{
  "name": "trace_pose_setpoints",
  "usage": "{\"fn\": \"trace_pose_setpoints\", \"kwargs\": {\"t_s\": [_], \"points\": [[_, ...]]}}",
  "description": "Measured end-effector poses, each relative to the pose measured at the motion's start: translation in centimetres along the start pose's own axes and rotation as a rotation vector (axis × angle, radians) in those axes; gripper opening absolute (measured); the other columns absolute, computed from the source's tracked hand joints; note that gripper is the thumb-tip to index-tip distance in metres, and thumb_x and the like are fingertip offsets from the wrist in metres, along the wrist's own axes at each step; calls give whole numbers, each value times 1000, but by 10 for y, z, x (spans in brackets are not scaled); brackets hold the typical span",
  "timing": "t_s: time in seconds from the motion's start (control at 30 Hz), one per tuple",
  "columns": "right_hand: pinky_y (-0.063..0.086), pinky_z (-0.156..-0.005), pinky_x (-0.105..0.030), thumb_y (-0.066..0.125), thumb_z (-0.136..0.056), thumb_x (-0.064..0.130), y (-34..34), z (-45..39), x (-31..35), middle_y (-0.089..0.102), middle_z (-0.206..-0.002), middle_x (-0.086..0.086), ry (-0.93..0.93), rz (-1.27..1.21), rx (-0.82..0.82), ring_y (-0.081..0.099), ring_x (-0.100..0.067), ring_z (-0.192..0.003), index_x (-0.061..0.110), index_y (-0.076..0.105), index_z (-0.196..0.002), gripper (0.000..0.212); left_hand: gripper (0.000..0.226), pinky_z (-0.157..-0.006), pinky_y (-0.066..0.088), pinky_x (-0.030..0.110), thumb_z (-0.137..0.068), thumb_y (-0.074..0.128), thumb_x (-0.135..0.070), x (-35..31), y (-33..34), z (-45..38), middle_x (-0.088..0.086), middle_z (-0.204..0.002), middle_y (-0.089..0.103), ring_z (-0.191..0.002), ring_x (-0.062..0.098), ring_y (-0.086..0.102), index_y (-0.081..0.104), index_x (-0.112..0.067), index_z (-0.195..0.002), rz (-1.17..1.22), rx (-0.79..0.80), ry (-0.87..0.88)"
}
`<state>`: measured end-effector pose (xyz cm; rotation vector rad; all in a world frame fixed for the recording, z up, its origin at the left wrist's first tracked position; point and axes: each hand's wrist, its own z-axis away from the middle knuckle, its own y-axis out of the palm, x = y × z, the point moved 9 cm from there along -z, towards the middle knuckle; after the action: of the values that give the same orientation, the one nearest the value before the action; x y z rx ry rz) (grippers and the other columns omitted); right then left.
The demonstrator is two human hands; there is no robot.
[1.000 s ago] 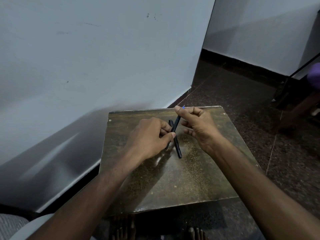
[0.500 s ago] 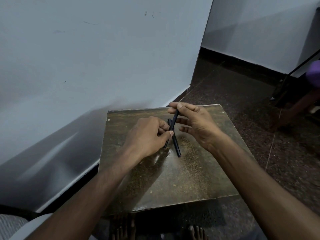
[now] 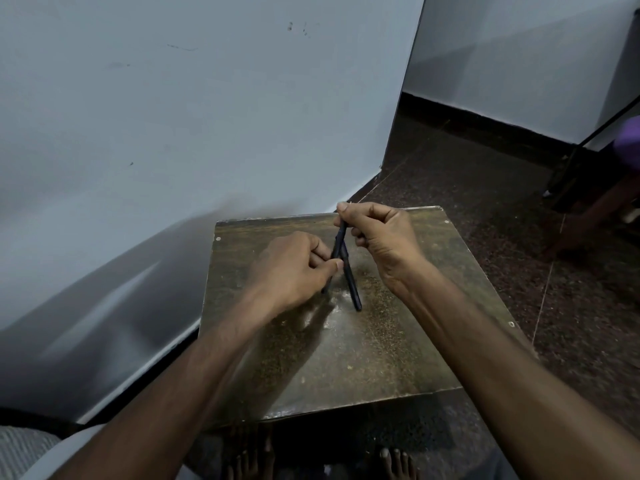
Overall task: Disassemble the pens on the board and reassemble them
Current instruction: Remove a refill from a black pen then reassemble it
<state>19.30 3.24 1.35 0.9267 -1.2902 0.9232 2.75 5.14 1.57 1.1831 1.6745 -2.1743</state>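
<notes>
nearest to us, bare toes show on the dark speckled floor just past the near edge of the worktop, a worn brown board with pale scuffs. our two forearms reach over it towards its far half. there our left hand is curled, its thumb and fingers pinching the lower part of a thin dark pen that we hold tilted above the board. our right hand is curled too, its thumb and forefinger pinching the upper end of that same pen, with the other fingers folded beneath. just under the held one, a second dark pen lies flat on the worktop, slanting from beneath our hands down to the right, so the two cross in a narrow v. whether they touch we cannot tell. beyond the board stands a pale blue-grey wall, and to the far right a dark skirting runs along another wall.
</notes>
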Motion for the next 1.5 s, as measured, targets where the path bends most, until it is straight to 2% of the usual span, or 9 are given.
{"fn": "trace_pose_setpoints", "kwargs": {"t_s": [0.13,0.27,0.5,0.63,0.77,0.87,1.0,1.33,1.5], "points": [[60,-88,-33,71,-103,45,7,4,22,84,-104,9,-212,536,-32,75,1,-94,23,85,-113,28,21,-60,44,21,-95,79,-50,30,-19,-6,-26,-62,70,-62,-11,65,75,-40,-77,-11,-24,-104],[46,-110,-50,70,-94,65,27,6,17,66,-137,4,-330,1295,69,53,-25,-131,34,66,-146,61,30,-80,61,31,-94,76,-56,53,-32,-9,-24,-74,75,-83,5,74,70,-41,-69,-111,-79,-176],[41,-104,-48,71,-82,78,38,0,-8,58,-140,0,-306,1471,193,43,-29,-133,38,69,-136,67,29,-84,65,41,-90,78,-58,53,-34,-8,-23,-70,75,-80,4,74,70,-41,-67,-130,-130,-179],[48,-104,-44,80,-78,71,45,0,-7,65,-126,3,-327,1397,210,52,-22,-127,34,76,-120,56,26,-84,64,39,-91,77,-57,50,-35,-9,-25,-72,73,-80,1,72,71,-38,-74,-119,-143,-165],[56,-69,-12,97,-77,35,22,-5,5,76,-91,10,-208,842,98,72,2,-79,23,71,-116,49,26,-87,65,39,-94,78,-52,40,-30,-8,-25,-71,71,-78,-2,71,68,-39,-74,-96,-85,-122],[64,-74,-29,93,-80,6,-8,-7,2,82,-88,-4,-44,295,-24,82,-15,-86,21,64,-116,49,24,-89,65,40,-95,79,-50,30,-24,-4,-24,-74,71,-78,-3,71,67,-39,-76,-85,-53,-87],[65,-79,-29,87,-84,-6,-23,-6,6,81,-106,-24,-17,-90,-73,83,-27,-92,14,60,-126,53,16,-88,65,41,-95,78,-51,18,-8,0,-20,-85,74,-82,-2,71,73,-37,-90,-100,30,-51],[66,-81,-30,88,-86,1,-28,-6,11,78,-97,-9,-47,-90,-78,79,-21,-91,21,61,-124,51,15,-79,63,33,-96,77,-52,9,-1,2,-19,-89,76,-83,0,72,74,-37,-98,-139,50,-17],[67,-83,-33,89,-84,-2,-22,-5,8,79,-114,-22,-13,-36,-18,80,-24,-98,18,62,-126,54,17,-79,61,31,-98,75,-52,6,-1,1,-19,-94,76,-85,-2,70,75,-35,-104,-156,51,-2]]}}
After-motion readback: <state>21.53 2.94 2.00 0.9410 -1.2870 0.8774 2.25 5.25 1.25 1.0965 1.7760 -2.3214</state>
